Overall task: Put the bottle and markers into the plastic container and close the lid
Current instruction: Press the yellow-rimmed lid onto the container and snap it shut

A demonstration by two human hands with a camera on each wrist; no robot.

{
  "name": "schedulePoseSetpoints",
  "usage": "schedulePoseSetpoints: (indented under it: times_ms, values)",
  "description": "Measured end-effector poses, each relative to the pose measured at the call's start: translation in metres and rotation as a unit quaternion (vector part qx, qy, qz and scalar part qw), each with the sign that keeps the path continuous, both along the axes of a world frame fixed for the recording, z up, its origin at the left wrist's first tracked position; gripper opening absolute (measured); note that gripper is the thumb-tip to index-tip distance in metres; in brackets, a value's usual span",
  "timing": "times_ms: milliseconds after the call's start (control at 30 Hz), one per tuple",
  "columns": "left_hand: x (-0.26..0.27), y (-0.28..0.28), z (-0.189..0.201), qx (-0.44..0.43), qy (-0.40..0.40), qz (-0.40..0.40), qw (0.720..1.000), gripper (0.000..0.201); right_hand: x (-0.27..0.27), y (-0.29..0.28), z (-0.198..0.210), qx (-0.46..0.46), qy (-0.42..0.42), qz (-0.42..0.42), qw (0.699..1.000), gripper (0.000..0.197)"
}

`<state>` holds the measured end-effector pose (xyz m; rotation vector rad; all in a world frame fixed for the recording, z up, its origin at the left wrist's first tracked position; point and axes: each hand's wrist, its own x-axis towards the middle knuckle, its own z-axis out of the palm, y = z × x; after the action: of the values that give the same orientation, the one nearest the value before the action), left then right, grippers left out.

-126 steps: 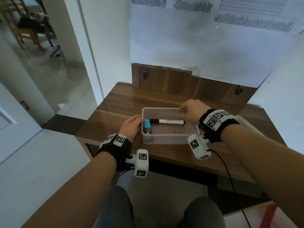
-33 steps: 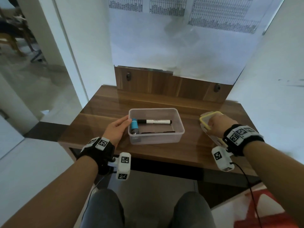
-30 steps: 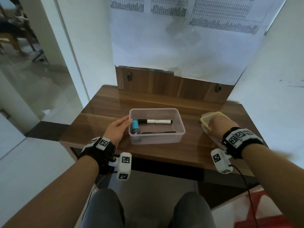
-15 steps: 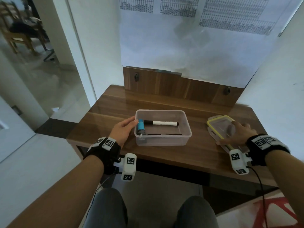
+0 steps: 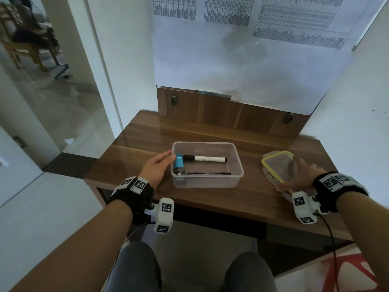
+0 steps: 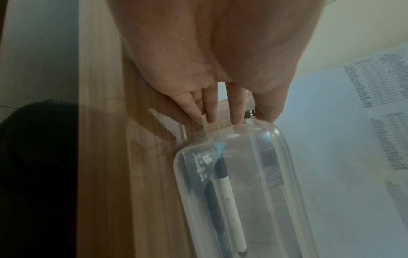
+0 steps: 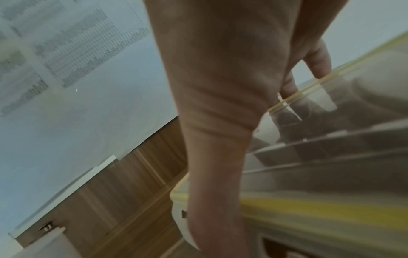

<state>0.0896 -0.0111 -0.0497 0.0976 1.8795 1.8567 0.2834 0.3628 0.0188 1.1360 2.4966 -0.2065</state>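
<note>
A clear plastic container (image 5: 207,182) stands mid-table. Inside lie a small bottle (image 5: 179,165) with a blue cap, a white marker (image 5: 207,159) and a black marker (image 5: 208,173). My left hand (image 5: 157,167) rests straight fingers against the container's left wall (image 6: 276,174); the left wrist view shows its fingertips (image 6: 237,120) touching the rim, with the bottle (image 6: 203,165) and white marker (image 6: 232,200) behind the wall. The yellow-rimmed clear lid (image 5: 275,165) lies to the right. My right hand (image 5: 299,175) spans it, thumb at the near edge, fingers (image 7: 318,64) curled over the lid's far rim (image 7: 331,157).
The wooden table (image 5: 210,203) has a raised back panel (image 5: 221,114) against a paper-covered wall. A white wall stands close on the right, and the floor drops off to the left. My knees sit below the table's front edge.
My right hand left the container, where the white marker now lies, and moved right to the lid. Over the last second it shifted its hold across the lid. The left hand stayed put.
</note>
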Motion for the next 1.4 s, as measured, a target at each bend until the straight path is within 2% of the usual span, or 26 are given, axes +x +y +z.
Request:
schedulePoseSetpoints:
  times_ms: [200, 333, 400, 467, 533, 567, 633, 667, 733, 767, 867, 1000, 1100, 1200, 1266, 1333, 1400]
  values:
    - [-0.003, -0.001, -0.001, 0.009, -0.014, -0.005, 1.0, 0.05, -0.004, -0.014, 0.019, -0.015, 0.056, 0.008, 0.998, 0.129]
    - [-0.002, 0.0, 0.005, -0.005, -0.021, 0.002, 1.0, 0.035, -0.025, -0.032, 0.051, -0.045, 0.118, 0.071, 0.989, 0.146]
    - [0.005, 0.002, 0.02, -0.009, -0.004, 0.01, 1.0, 0.031, -0.036, -0.051, 0.065, -0.057, 0.134, 0.118, 0.982, 0.147]
    - [0.009, 0.002, 0.04, -0.048, 0.06, 0.009, 0.997, 0.039, -0.047, -0.074, 0.077, -0.06, 0.14, 0.177, 0.972, 0.144]
    - [0.015, -0.001, 0.063, -0.136, 0.171, 0.007, 0.976, 0.048, -0.057, -0.098, 0.086, -0.052, 0.135, 0.24, 0.96, 0.143]
    - [0.018, -0.002, 0.074, -0.153, 0.222, -0.002, 0.963, 0.05, -0.062, -0.109, 0.089, -0.048, 0.127, 0.267, 0.954, 0.144]
    - [0.024, -0.001, 0.095, -0.14, 0.272, -0.014, 0.952, 0.047, -0.07, -0.129, 0.092, -0.049, 0.106, 0.309, 0.944, 0.144]
    - [0.025, 0.001, 0.102, -0.101, 0.242, -0.012, 0.965, 0.043, -0.074, -0.139, 0.093, -0.048, 0.095, 0.327, 0.939, 0.143]
    - [0.029, 0.008, 0.115, -0.017, 0.111, -0.021, 0.993, 0.037, -0.079, -0.155, 0.092, -0.032, 0.077, 0.362, 0.929, 0.141]
    - [0.03, 0.009, 0.117, -0.002, 0.06, -0.031, 0.998, 0.037, -0.081, -0.16, 0.09, -0.02, 0.076, 0.377, 0.923, 0.141]
    - [0.026, 0.007, 0.107, 0.008, 0.007, -0.027, 1.0, 0.048, -0.084, -0.166, 0.084, -0.003, 0.089, 0.398, 0.913, 0.141]
    - [0.026, 0.002, 0.097, 0.071, -0.023, -0.002, 0.997, 0.043, -0.08, -0.161, 0.079, 0.015, 0.119, 0.415, 0.902, 0.137]
    - [0.024, 0.001, 0.092, 0.115, -0.05, 0.045, 0.991, 0.045, -0.077, -0.145, 0.072, -0.028, 0.208, 0.349, 0.913, 0.131]
    - [0.023, 0.001, 0.087, 0.133, -0.061, 0.08, 0.986, 0.051, -0.071, -0.119, 0.058, -0.088, 0.327, 0.219, 0.915, 0.109]
    - [0.026, 0.004, 0.086, 0.132, -0.059, 0.086, 0.986, 0.053, -0.066, -0.11, 0.047, -0.156, 0.415, 0.098, 0.891, 0.089]
    - [0.029, 0.009, 0.084, 0.13, -0.061, 0.09, 0.986, 0.053, -0.06, -0.106, 0.036, -0.222, 0.471, -0.017, 0.853, 0.067]
    - [0.032, 0.012, 0.08, 0.127, -0.068, 0.098, 0.985, 0.055, -0.054, -0.105, 0.025, -0.296, 0.502, -0.08, 0.809, 0.046]
